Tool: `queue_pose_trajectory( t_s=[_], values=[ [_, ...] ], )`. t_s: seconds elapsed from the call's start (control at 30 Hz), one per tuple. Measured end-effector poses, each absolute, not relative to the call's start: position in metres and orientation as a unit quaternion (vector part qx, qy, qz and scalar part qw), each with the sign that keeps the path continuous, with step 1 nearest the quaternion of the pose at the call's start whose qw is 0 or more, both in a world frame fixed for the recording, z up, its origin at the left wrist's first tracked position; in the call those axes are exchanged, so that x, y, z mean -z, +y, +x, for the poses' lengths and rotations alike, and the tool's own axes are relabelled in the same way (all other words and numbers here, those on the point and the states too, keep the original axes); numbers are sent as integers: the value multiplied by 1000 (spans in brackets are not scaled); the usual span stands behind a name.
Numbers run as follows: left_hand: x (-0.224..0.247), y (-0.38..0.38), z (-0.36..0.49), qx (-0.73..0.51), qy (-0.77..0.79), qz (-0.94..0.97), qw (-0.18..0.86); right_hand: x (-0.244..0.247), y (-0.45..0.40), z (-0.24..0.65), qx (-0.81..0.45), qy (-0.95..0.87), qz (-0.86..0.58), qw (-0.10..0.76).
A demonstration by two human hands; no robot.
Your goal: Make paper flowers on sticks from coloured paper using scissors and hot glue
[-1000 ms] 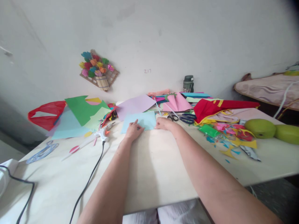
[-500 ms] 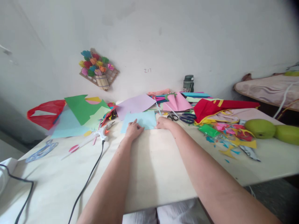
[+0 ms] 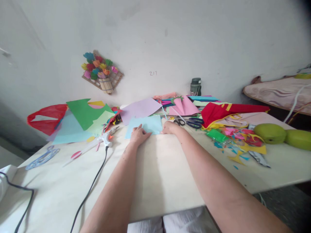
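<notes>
Barely moved since earlier frame: resting left hand (image 3: 139, 135), fingers spread, on light-blue paper sheet (image 3: 153, 124), right of glue gun (image 3: 106, 140); curling right hand (image 3: 170, 128), apart from left, at sheet's right edge, unclear if pinching.

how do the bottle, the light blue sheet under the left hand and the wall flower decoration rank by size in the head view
1. Wall flower decoration
2. Light blue sheet, partly covered by the left hand
3. Bottle

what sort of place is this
Probably a room with a craft table: a glue gun, scissors and a blue sheet under the left hand suggest papercraft.
</notes>
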State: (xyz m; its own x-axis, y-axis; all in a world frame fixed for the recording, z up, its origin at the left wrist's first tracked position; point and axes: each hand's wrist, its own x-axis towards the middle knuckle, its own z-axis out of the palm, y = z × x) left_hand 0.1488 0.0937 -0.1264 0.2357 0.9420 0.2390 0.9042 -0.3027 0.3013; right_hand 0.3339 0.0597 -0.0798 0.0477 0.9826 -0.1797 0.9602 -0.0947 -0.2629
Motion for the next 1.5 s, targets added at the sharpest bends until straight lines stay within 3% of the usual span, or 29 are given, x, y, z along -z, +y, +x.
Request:
queue_pose_trajectory(
  t_s=[0.4,0.57,0.73,1.0,1.27,1.5],
  values=[
    [126,94,150,-196,589,782,58,77,60,343,-136,-671,-726,57],
    [125,93,150,-188,591,782,55,76,62,327,-118,-690,-676,228],
    [123,90,151,-186,588,785,54,92,66,292,-357,-629,-584,369],
    [122,89,151,-187,593,780,63,107,78,289,-414,-545,-647,336],
    [123,86,149,-199,594,777,63,96,80,309,-340,-584,-705,218],
    [123,85,149,-212,588,777,75,108,88,325,-282,-600,-722,197]
  ],
)
